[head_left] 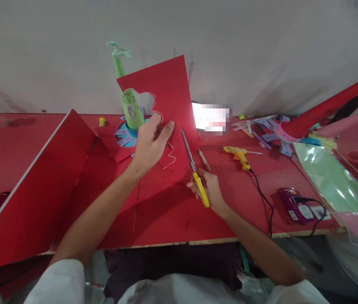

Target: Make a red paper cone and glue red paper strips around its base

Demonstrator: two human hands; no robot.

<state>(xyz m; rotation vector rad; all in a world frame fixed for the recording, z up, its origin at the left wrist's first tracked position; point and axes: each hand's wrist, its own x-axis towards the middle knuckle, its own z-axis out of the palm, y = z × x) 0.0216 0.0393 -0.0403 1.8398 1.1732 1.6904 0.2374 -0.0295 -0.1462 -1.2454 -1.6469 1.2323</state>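
Observation:
My left hand [155, 141] pinches a sheet of red card [169, 90] between thumb and fingers and holds it up off the table. A wavy cut-out with a pale edge opens on the card's left side, and a thin curling strip hangs below my thumb. In my right hand [210, 190] are scissors with yellow handles [200, 188], seen edge-on, their grey blades pointing up at the card's lower right part. Whether the blades touch the card I cannot tell. Behind the card stands a green cone [131, 109] with a letter on it, partly hidden.
A yellow glue gun [237, 155] lies to the right, its cord running to a purple power box [297, 204]. A red cone [321, 109], paper strips and green sheets [334, 179] lie farther right. An upright red board [45, 177] stands left; a lit phone [209, 117] leans behind.

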